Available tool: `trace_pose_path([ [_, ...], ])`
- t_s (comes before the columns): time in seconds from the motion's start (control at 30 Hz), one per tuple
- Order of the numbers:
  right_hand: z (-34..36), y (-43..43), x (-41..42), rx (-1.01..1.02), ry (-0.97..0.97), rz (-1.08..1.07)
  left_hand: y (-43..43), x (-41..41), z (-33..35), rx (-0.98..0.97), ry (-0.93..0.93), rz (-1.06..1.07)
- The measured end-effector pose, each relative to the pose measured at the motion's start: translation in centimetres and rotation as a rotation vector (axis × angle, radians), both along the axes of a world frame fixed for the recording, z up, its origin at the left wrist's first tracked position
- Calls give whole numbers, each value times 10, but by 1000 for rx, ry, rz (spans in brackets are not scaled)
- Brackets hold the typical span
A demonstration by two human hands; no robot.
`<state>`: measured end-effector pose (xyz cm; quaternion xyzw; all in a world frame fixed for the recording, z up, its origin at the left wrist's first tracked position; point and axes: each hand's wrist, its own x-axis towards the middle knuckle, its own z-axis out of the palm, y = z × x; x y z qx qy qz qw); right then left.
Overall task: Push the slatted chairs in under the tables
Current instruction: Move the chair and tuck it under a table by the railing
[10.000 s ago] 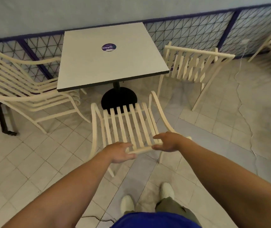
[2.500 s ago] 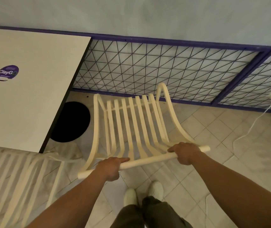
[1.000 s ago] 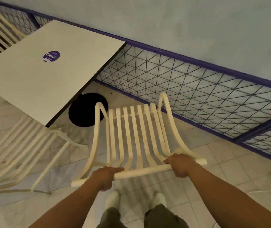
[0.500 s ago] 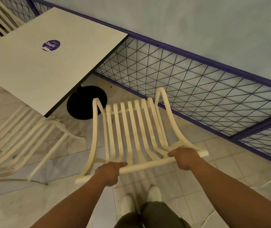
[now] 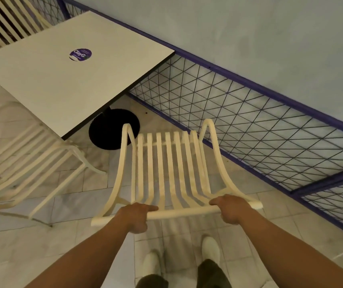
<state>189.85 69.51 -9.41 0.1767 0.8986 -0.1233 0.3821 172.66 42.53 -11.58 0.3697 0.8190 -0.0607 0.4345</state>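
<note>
Both hands, left hand and right hand, are gripping the slatted chair top rail, probably light, rigid plastic, steering toward table.

Only one text can be read: "ClayG", in white letters on a round purple sticker. The sticker lies on the white table top, well beyond the fingers of the left hand, up and to their left. The smaller print on it is too small to read.
</note>
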Motion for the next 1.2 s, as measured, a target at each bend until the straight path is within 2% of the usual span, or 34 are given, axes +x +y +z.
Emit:
trace_pose_path([
  [0.17,-4,12,-3,-76,-36,53,2,-2,0,-24,-25,24],
  [0.4,-7,17,-5,-106,-37,118,2,8,-6,-23,79,49],
  [0.93,-4,49,5,-68,-33,206,19,43,-5,4,109,88],
  [1.2,0,89,5,-44,-6,326,45,81,-7,8,89,213],
])
